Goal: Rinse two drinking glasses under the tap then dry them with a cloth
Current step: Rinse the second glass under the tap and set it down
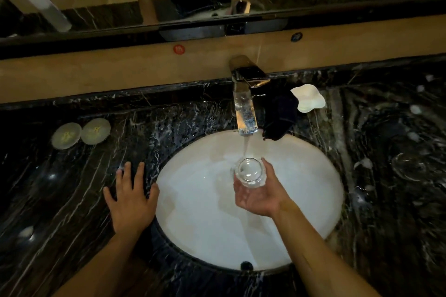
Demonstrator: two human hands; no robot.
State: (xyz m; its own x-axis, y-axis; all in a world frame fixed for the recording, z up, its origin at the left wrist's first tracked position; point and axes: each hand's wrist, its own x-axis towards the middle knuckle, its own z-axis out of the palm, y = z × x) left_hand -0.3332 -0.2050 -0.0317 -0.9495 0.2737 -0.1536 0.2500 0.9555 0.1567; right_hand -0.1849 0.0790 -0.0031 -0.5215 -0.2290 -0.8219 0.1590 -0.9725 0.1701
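Filling under tap (pixel 245 106), glass (pixel 249 172) in right hand (pixel 259 194)

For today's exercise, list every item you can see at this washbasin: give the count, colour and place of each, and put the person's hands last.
Glass: one, clear, under the running tap.
Tap: one, chrome, behind the basin.
Basin: one, white, set in the counter.
Counter: one, black marble.
Cloth: one, dark, right of the tap.
Dish: one, white, beside the cloth.
Round discs: two, pale, counter left.
Left hand: flat on the counter.
Right hand: holding the glass.
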